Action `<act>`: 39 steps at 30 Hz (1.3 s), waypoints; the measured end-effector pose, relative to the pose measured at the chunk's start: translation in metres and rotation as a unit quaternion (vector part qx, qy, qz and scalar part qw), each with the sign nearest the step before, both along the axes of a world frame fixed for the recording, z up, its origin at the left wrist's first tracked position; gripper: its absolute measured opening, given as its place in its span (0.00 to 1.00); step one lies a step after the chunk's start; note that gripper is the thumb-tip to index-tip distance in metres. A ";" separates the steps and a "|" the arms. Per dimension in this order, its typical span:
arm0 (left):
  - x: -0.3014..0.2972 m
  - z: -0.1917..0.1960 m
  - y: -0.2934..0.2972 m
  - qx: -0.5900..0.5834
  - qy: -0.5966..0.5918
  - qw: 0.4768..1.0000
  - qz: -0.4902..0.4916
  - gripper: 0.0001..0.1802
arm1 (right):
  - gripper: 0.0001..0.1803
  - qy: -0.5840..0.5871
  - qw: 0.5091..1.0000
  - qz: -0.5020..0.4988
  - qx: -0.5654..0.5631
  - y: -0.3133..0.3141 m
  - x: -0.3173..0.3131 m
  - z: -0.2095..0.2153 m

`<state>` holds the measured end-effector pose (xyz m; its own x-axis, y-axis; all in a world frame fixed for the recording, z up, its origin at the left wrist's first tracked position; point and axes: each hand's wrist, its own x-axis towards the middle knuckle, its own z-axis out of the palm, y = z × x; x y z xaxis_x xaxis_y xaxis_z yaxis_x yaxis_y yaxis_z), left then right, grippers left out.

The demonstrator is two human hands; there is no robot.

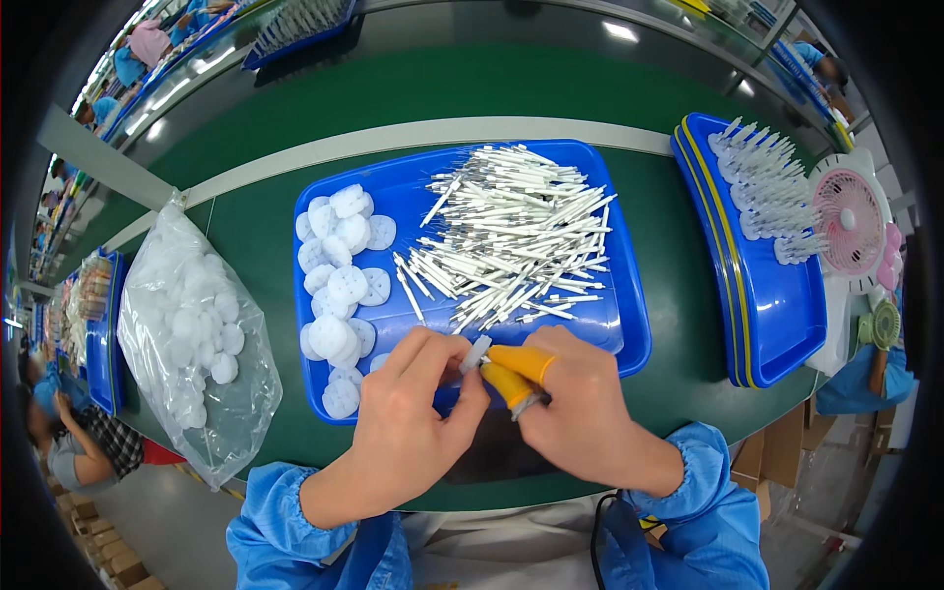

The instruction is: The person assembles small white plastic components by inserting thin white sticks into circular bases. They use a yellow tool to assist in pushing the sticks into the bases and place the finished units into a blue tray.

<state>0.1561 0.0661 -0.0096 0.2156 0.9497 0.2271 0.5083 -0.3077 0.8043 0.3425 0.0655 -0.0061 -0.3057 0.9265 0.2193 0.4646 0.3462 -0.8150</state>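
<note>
Above the front of a blue tray point(393, 329), my left hand point(413, 413) pinches a small translucent white piece point(475, 352) between thumb and fingers. My right hand point(580, 393) meets it from the other side, its yellow-covered thumb and index finger closed at the piece's end. A tiny metallic bit shows between those fingertips, too small to name. In the tray lie a heap of thin white sticks with metal tips point(511, 236) and, at its left, several round whitish discs point(346, 285). My palms hide part of the tray's front edge.
A clear plastic bag point(236, 393) of white discs lies on the green table point(265, 197) at left. Stacked blue trays point(787, 344) with upright white assemblies point(772, 187) stand at right, beside a pink fan point(851, 221). Other people sit farther off on both sides.
</note>
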 end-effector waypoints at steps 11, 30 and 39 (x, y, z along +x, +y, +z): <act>-0.008 0.014 0.012 -0.088 -0.040 0.994 0.048 0.07 | 0.09 -0.246 0.964 0.000 0.105 0.029 0.035 0.004; -0.016 0.014 0.019 -0.200 -0.129 0.970 0.054 0.06 | 0.04 -0.250 0.954 0.074 0.147 0.039 0.030 0.004; -0.018 0.016 0.019 -0.205 -0.159 0.964 0.060 0.06 | 0.06 -0.254 0.953 0.099 0.131 0.042 0.034 0.001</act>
<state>0.1385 0.0856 0.0061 0.0802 0.9874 -0.1367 0.2279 0.1154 0.9668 0.3769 0.1073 -0.0056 -0.5981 0.7728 0.2122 0.6803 0.6296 -0.3752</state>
